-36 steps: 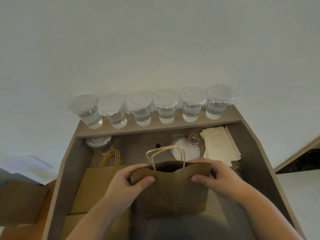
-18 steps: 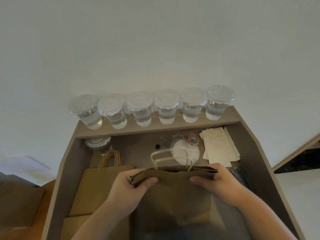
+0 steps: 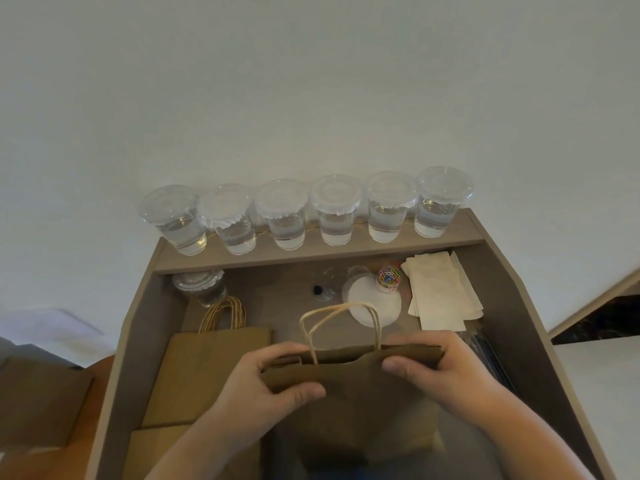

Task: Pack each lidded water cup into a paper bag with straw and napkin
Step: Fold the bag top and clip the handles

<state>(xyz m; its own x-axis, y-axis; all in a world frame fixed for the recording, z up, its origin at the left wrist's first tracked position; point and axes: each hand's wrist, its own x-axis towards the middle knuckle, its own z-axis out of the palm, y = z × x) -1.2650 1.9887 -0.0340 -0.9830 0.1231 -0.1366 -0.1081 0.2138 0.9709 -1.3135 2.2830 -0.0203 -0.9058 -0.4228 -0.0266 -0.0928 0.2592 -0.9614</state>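
Six clear lidded plastic cups of water (image 3: 335, 209) are crowding the raised back shelf (image 3: 346, 252), lids nearly touching. Below, a strip of bare grey-brown surface (image 3: 277, 296) is lying open between a seventh lidded cup (image 3: 201, 287) by the left wall (image 3: 145, 323) and a white round disc (image 3: 374, 304). The twine handles (image 3: 341, 323) of the brown paper bag (image 3: 349, 386) are rising in front of it.

Single view: head-worn, wide-angle. Faces forward and down over the bench (image 3: 277, 306), toward the shelf (image 3: 346, 254) at its far side and the wall (image 3: 311, 81) behind. Wall takes the whole upper frame. Close range: left hand (image 3: 266, 379) and right hand (image 3: 440, 368) on the paper bag (image 3: 353, 393) fill the lower middle, forearms entering from the bottom edge. Bench sides splay outward, probably lens distortion. Lower frame dim.
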